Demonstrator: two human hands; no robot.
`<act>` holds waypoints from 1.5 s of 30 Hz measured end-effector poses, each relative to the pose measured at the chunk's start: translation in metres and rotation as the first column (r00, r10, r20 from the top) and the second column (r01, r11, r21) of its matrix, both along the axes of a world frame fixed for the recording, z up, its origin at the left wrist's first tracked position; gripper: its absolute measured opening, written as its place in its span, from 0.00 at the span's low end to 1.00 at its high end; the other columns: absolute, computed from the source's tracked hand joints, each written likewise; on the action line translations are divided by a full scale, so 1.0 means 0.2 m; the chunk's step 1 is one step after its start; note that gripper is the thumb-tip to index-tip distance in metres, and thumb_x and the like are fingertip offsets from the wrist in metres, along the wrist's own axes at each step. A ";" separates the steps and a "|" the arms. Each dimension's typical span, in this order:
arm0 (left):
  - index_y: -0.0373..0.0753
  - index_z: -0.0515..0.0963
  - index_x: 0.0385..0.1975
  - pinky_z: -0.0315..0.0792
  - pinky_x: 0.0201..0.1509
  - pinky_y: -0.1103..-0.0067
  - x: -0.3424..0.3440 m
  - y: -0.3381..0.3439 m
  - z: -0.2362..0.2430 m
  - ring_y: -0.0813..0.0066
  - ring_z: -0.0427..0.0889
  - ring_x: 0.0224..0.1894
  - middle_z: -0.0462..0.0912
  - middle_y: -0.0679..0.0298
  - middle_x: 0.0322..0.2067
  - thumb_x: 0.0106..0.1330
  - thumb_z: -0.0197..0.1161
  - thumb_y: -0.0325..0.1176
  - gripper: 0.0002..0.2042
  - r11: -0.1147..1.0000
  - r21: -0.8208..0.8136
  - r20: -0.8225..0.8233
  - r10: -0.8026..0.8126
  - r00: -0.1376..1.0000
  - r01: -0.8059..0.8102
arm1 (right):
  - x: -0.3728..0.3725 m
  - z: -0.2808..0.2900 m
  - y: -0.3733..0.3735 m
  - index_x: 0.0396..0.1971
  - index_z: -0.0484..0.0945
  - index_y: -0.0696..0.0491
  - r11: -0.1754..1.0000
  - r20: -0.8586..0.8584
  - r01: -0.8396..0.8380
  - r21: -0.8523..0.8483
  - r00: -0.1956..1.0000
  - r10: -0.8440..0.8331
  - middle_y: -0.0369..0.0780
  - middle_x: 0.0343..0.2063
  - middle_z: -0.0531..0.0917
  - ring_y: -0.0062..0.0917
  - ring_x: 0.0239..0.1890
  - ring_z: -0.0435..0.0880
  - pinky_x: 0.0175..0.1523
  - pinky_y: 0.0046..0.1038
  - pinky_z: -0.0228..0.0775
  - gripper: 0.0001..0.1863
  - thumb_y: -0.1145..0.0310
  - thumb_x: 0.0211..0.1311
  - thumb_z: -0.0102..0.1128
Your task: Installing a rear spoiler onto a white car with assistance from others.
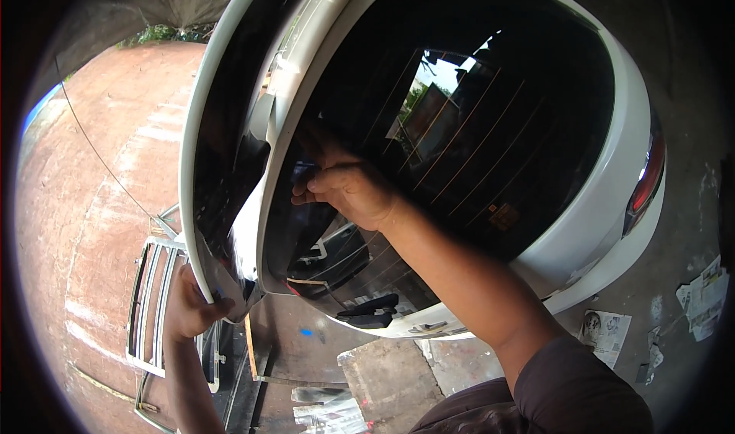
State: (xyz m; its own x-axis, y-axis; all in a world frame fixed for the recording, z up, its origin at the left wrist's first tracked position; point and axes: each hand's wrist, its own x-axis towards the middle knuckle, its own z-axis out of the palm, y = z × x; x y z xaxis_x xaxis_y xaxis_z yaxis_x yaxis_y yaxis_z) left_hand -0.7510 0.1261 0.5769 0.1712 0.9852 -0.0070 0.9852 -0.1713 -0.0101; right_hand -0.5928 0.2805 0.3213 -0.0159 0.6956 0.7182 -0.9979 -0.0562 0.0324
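A long curved panel (200, 74) with a white rim and a glossy dark face stands along the left of a white car (570, 239). Its lower end is in the grip of my left hand (193, 304), the thumb over the rim and the fingers mostly hidden. My right hand (352, 193) is over the dark rear window (528, 120), near its white left frame. The fingers of that hand are curled in; what they hold, if anything, does not show. Reflections of the arm and sky lie on the glass.
A rear wiper (371, 313) sits at the window's lower edge, and a red tail lamp (647, 177) is on the right. A slatted metal frame (153, 304) leans at lower left by a reddish wall or floor. Newspaper sheets (603, 336) and flat boards (390, 376) lie on the ground.
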 end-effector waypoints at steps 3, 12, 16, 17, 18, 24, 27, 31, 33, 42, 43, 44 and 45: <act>0.36 0.77 0.36 0.76 0.40 0.76 0.01 -0.02 -0.07 0.74 0.81 0.30 0.81 0.65 0.27 0.38 0.71 0.22 0.20 0.999 0.012 0.022 0.032 0.999 -0.032 | 0.01 0.00 -0.01 0.79 0.47 0.49 1.000 -0.012 -0.007 -0.007 1.000 0.007 0.39 0.77 0.58 0.27 0.46 0.86 0.58 0.39 0.77 0.50 0.79 0.54 0.56; 0.31 0.74 0.60 0.71 0.62 0.75 0.10 -0.03 -0.14 0.71 0.81 0.54 0.84 0.57 0.49 0.39 0.65 0.17 0.37 0.998 -0.047 -0.062 0.042 0.997 -0.045 | 0.01 0.01 0.01 0.75 0.58 0.52 0.999 -0.004 -0.014 -0.040 1.000 0.014 0.41 0.66 0.72 0.28 0.45 0.87 0.56 0.38 0.80 0.44 0.79 0.55 0.61; 0.42 0.60 0.77 0.59 0.75 0.72 0.04 -0.02 -0.13 0.68 0.72 0.69 0.79 0.52 0.64 0.38 0.64 0.14 0.54 0.995 -0.068 0.007 -0.069 0.998 0.070 | -0.01 0.00 0.03 0.71 0.64 0.52 0.998 0.007 -0.046 -0.048 0.999 0.047 0.40 0.54 0.82 0.30 0.46 0.87 0.57 0.42 0.78 0.39 0.76 0.55 0.62; 0.45 0.60 0.77 0.59 0.75 0.72 0.03 -0.01 -0.14 0.67 0.73 0.69 0.79 0.51 0.63 0.38 0.64 0.14 0.54 0.992 -0.070 0.019 -0.104 0.994 0.105 | -0.02 -0.01 0.04 0.71 0.64 0.52 0.999 0.037 -0.044 -0.029 0.998 0.045 0.40 0.54 0.82 0.30 0.46 0.87 0.57 0.42 0.78 0.39 0.76 0.55 0.62; 0.47 0.60 0.77 0.59 0.75 0.73 -0.02 0.00 -0.16 0.63 0.73 0.70 0.80 0.49 0.62 0.38 0.66 0.15 0.55 0.988 -0.007 -0.024 -0.155 0.988 0.154 | -0.01 -0.01 0.04 0.69 0.67 0.52 0.998 0.048 -0.024 -0.056 0.998 0.027 0.40 0.54 0.82 0.31 0.48 0.86 0.58 0.44 0.78 0.38 0.74 0.54 0.62; 0.49 0.60 0.77 0.59 0.77 0.67 0.01 -0.01 -0.17 0.52 0.67 0.73 0.73 0.46 0.67 0.37 0.73 0.20 0.56 0.956 0.002 -0.050 -0.292 0.955 0.293 | -0.03 -0.10 0.06 0.64 0.74 0.50 0.997 0.066 -0.005 -0.072 0.998 0.010 0.39 0.59 0.79 0.36 0.63 0.76 0.70 0.47 0.64 0.35 0.68 0.50 0.64; 0.50 0.60 0.77 0.59 0.77 0.65 0.02 0.01 -0.20 0.49 0.64 0.74 0.69 0.42 0.68 0.40 0.74 0.22 0.54 0.940 -0.002 -0.032 -0.342 0.939 0.342 | 0.03 -0.15 0.05 0.63 0.74 0.52 0.986 0.160 0.084 -0.145 0.985 -0.061 0.40 0.57 0.79 0.35 0.63 0.76 0.67 0.44 0.67 0.30 0.63 0.59 0.65; 0.52 0.59 0.77 0.68 0.70 0.63 -0.05 0.00 -0.19 0.43 0.73 0.67 0.69 0.38 0.67 0.49 0.69 0.29 0.49 0.918 0.027 -0.059 -0.393 0.918 0.395 | 0.14 -0.16 -0.28 0.66 0.71 0.56 0.810 0.867 0.571 0.131 0.330 -0.373 0.43 0.58 0.80 0.32 0.59 0.80 0.63 0.39 0.74 0.31 0.76 0.61 0.65; 0.50 0.60 0.77 0.69 0.70 0.64 -0.16 0.03 -0.23 0.44 0.75 0.65 0.72 0.39 0.65 0.50 0.68 0.29 0.47 0.907 0.076 -0.063 -0.411 0.909 0.415 | 0.26 0.09 -0.63 0.64 0.74 0.58 0.819 0.880 0.329 0.470 -0.098 -0.465 0.45 0.53 0.85 0.34 0.51 0.85 0.59 0.36 0.77 0.32 0.82 0.57 0.65; 0.42 0.67 0.73 0.78 0.58 0.66 -0.13 0.09 -0.23 0.50 0.85 0.50 0.86 0.47 0.44 0.53 0.64 0.31 0.40 0.855 0.129 -0.109 -0.492 0.864 0.503 | 0.40 1.05 -0.57 0.60 0.79 0.55 0.175 0.222 0.146 0.974 -0.784 -0.580 0.48 0.57 0.83 0.39 0.57 0.83 0.64 0.36 0.71 0.25 0.62 0.64 0.61; 0.41 0.68 0.72 0.79 0.56 0.66 -0.13 0.11 -0.23 0.52 0.86 0.48 0.87 0.48 0.43 0.53 0.64 0.31 0.39 0.837 0.137 -0.120 -0.516 0.848 0.529 | 0.39 1.08 -0.43 0.63 0.77 0.54 0.223 0.097 -0.003 0.975 -0.895 -0.436 0.48 0.62 0.80 0.41 0.62 0.80 0.68 0.38 0.68 0.28 0.57 0.67 0.60; 0.41 0.69 0.71 0.80 0.54 0.67 -0.15 0.12 -0.24 0.53 0.87 0.46 0.88 0.50 0.41 0.53 0.63 0.32 0.38 0.837 0.141 -0.128 -0.514 0.848 0.528 | 0.31 1.10 -0.34 0.66 0.74 0.53 0.379 0.061 -0.063 0.923 -0.950 -0.306 0.49 0.65 0.76 0.41 0.66 0.76 0.70 0.39 0.65 0.31 0.52 0.69 0.59; 0.39 0.70 0.70 0.79 0.55 0.67 -0.15 0.12 -0.24 0.52 0.87 0.46 0.88 0.49 0.41 0.51 0.63 0.32 0.38 0.823 0.135 -0.105 -0.541 0.834 0.551 | 0.24 1.12 -0.30 0.69 0.71 0.52 0.528 -0.008 -0.099 0.843 -0.985 -0.172 0.49 0.68 0.73 0.42 0.69 0.73 0.72 0.40 0.63 0.34 0.47 0.70 0.58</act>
